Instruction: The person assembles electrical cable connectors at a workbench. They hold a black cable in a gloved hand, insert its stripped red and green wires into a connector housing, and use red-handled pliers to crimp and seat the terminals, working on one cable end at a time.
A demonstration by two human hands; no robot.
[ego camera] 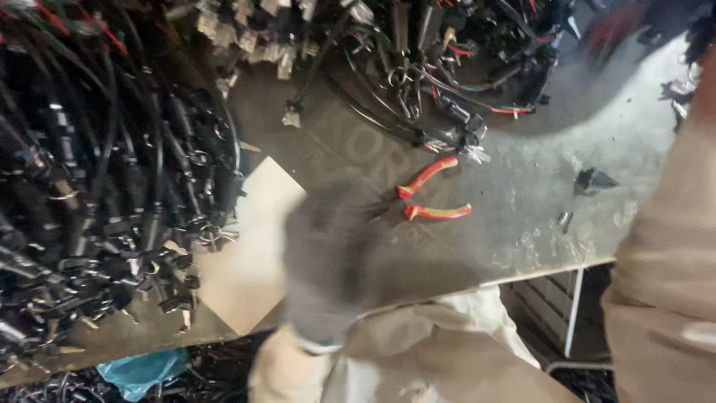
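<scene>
Presumably light and stiff, the red-and-yellow-handled pliers (432, 195) lying mid-bench toward its near edge seem best gripped by both splayed handles, just beside a blurred grey-gloved left hand (328, 261) whose finger state I cannot tell

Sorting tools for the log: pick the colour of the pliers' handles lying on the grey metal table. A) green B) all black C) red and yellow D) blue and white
C: the pliers lying on the grey metal table have red handles with yellow stripes.
</scene>
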